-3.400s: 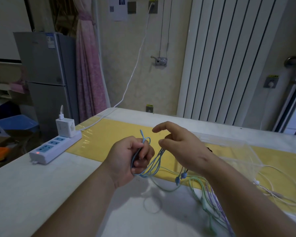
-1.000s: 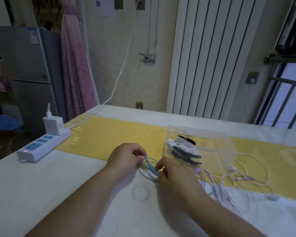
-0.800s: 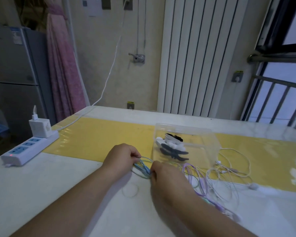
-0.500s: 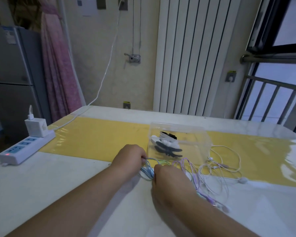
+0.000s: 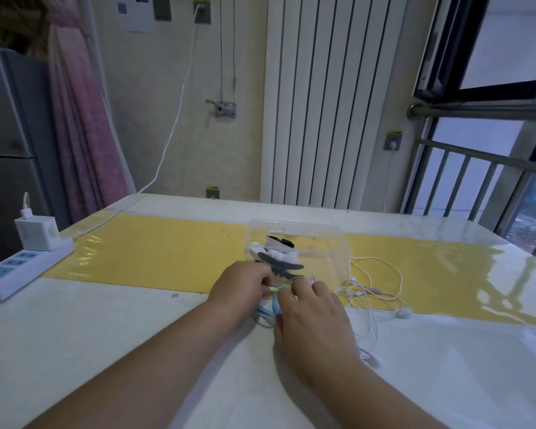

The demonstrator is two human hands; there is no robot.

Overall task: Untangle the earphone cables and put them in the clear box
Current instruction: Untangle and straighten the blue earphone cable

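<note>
Both hands meet low over the table (image 5: 75, 342), at the near edge of the yellow mat (image 5: 167, 246). Blue cable (image 5: 266, 315): thin, pale blue, several loops bunched together. It lies on the table between the two hands and spills out toward 6 o'clock beneath them. One small blue connector piece shows at the right thumb. Left hand (image 5: 240, 287): fingers curled in, tips closed on the bunch from 9 o'clock. Right hand (image 5: 314, 317): thumb and forefinger nip the same bunch from 3 o'clock, the other fingers spread loosely forward. Much of the contact is hidden by the back of the hand. A short loop of purple cable (image 5: 312, 277) pokes up just past the right fingertips. Box (image 5: 328, 239): clear, open-topped, standing on the mat at 12 o'clock of the hands, its near wall just beyond the fingertips. Inside, at its left end, is a pile of black and white pieces (image 5: 277, 255), kind not resolvable. White cable (image 5: 381, 297): a loose tangle at 3 o'clock of the right hand, partly on the mat and partly on bare table, just beside the box's right end, with one bud (image 5: 403, 312) at its outer edge. Power strip (image 5: 16, 274), with a white charger (image 5: 37, 233) plugged in, sits at 9 o'clock on the table's left edge, well apart from the hands.
</note>
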